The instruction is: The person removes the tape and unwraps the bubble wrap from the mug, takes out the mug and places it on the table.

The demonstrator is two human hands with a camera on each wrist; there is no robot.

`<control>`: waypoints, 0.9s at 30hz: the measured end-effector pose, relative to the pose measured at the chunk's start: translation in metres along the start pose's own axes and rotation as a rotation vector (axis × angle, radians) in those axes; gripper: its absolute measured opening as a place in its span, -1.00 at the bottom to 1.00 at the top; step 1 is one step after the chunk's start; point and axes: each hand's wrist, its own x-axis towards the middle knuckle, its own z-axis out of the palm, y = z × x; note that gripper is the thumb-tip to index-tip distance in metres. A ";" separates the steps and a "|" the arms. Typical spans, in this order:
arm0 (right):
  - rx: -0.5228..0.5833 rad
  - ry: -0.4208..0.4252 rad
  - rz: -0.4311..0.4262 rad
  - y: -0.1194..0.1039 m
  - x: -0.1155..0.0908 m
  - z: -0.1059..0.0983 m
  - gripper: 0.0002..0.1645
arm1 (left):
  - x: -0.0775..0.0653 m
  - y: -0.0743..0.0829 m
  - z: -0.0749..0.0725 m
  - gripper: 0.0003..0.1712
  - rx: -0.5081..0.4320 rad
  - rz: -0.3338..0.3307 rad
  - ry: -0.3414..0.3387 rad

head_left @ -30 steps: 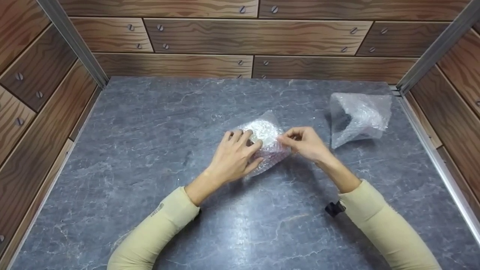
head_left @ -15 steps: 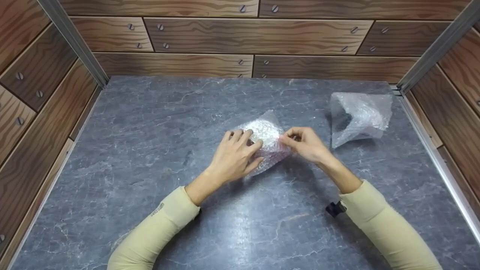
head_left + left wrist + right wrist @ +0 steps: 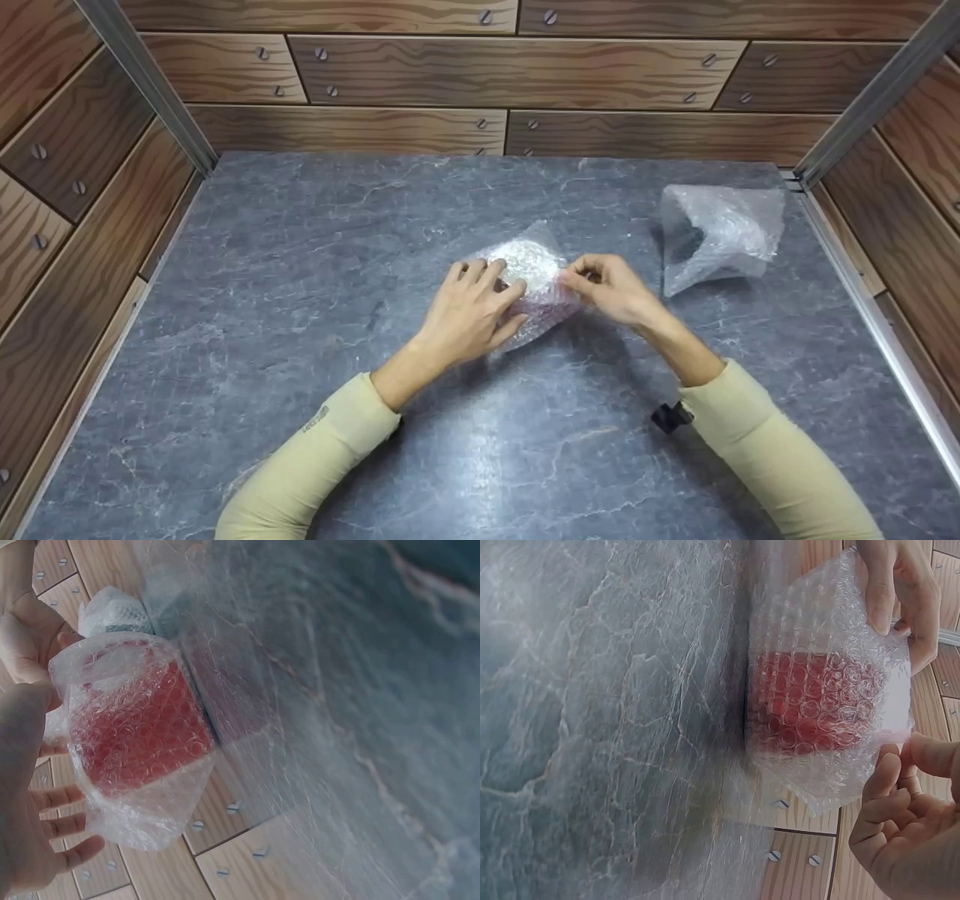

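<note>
A bubble-wrapped package [image 3: 534,264] stands on the grey marbled table near its middle. Through the clear bubbles of the wrist views shows a red, boxy thing [image 3: 817,701]; its kind cannot be told. My left hand [image 3: 466,311] rests on the left and top of the package, fingers spread and only slightly bent. At the package's upper right edge, my right hand [image 3: 609,289] pinches the bubble wrap [image 3: 840,780] between thumb and forefinger, where a small pinkish strip [image 3: 892,736] shows. Whether that strip is tape cannot be told.
Toward the back right of the table [image 3: 300,225] lies a bubble wrap bag [image 3: 731,229], its mouth gaping to the left. Wood-patterned panels [image 3: 517,71] enclose the back and sides, with metal rails at the corners.
My right hand has shifted very slightly to the right, still pinching the wrap's edge. The left hand and the package look unmoved.
</note>
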 end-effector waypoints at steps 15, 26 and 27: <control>0.057 0.002 -0.021 -0.008 -0.001 -0.002 -0.73 | 0.000 0.001 0.000 -0.54 0.009 -0.002 0.023; 0.146 0.035 -0.039 -0.002 0.000 0.001 -0.71 | 0.002 -0.001 -0.002 -0.46 0.022 0.010 -0.006; 0.150 0.039 -0.040 -0.001 -0.001 0.001 -0.72 | 0.002 -0.001 -0.003 -0.45 0.022 0.012 -0.012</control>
